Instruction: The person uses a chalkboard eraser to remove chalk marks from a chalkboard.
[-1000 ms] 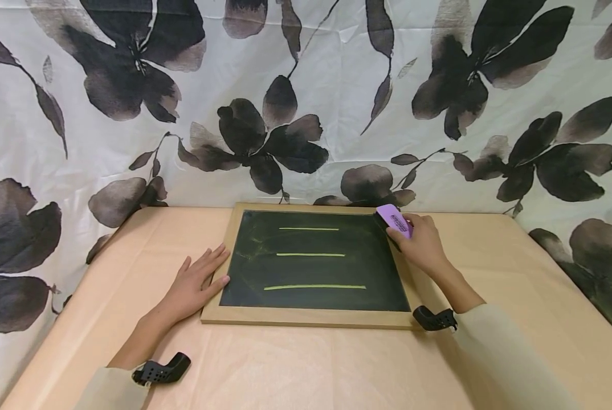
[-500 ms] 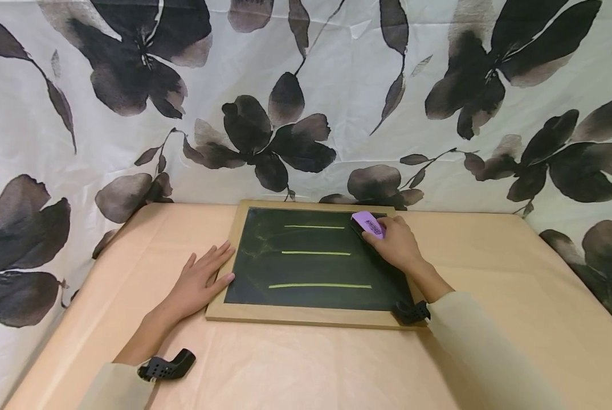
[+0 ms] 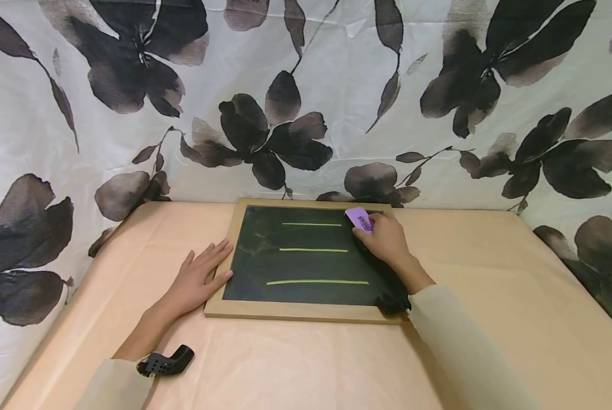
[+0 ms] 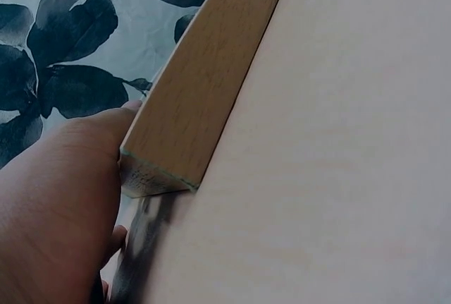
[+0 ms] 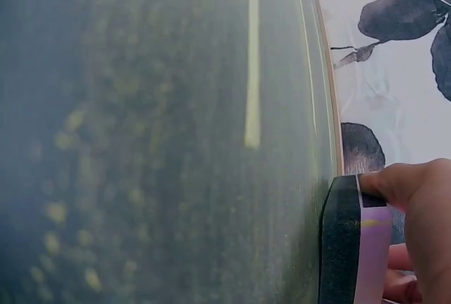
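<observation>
A wood-framed chalkboard lies on the table with three yellow chalk lines drawn across it, one above another. My left hand rests with straight, spread fingers on the board's left frame; the left wrist view shows it beside the wooden frame. In my right hand I grip a purple chalkboard eraser with a dark felt side. It sits at the upper right of the board, just right of the top chalk line. In the right wrist view the eraser's felt is against the board surface.
A peach cloth covers the table. Behind it hangs a white curtain with dark flowers. Faint yellow smudges mark the board's left part. Black wrist cameras sit on both wrists.
My right hand has moved left with the eraser, from the board's right frame onto the dark surface near the top line. My left hand has stayed on the left frame.
</observation>
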Tool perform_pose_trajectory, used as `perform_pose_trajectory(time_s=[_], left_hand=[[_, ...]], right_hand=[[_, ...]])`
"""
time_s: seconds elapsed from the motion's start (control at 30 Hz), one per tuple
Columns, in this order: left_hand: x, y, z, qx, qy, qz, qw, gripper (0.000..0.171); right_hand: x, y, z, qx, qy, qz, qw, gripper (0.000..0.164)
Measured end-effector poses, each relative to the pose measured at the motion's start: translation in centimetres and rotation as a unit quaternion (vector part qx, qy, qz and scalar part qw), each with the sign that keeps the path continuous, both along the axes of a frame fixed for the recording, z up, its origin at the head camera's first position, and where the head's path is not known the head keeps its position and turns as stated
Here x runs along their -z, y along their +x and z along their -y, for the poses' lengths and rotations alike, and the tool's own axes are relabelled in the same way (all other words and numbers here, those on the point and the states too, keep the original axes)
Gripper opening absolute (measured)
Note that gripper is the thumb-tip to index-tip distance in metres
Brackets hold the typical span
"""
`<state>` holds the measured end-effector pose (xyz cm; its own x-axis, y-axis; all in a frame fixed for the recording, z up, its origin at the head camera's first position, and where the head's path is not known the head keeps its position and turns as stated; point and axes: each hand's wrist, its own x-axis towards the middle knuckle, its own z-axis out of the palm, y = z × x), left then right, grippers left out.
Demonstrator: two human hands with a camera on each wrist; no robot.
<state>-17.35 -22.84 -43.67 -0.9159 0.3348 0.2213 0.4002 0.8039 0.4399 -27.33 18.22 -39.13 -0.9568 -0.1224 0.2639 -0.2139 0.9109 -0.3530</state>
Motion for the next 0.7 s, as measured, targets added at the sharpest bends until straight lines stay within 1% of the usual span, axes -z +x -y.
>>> perform_pose_trajectory(time_s=[0.2, 0.33, 0.43, 0.7], left_hand=[[-0.3, 0.0, -0.1, 0.003, 0.004, 0.008, 1.0000, 0.064], [-0.2, 0.1, 0.0, 0.003, 0.004, 0.009, 0.9999, 0.064], [-0.2, 0.0, 0.1, 0.006, 0.005, 0.009, 0.9999, 0.064], [-0.1, 0.1, 0.4, 0.011, 0.007, 0.011, 0.9999, 0.064]], right_hand=[[-0.1, -0.2, 0.3, 0.003, 0.018, 0.008, 1.000, 0.055], [-0.3, -0.3, 0.9, -0.005, 0.044, 0.000, 0.999, 0.052], [-0.4, -0.3, 1.4, -0.004, 0.057, 0.000, 0.998, 0.049], [-0.5, 0.0, 2.9, 0.001, 0.037, 0.016, 0.999, 0.047]])
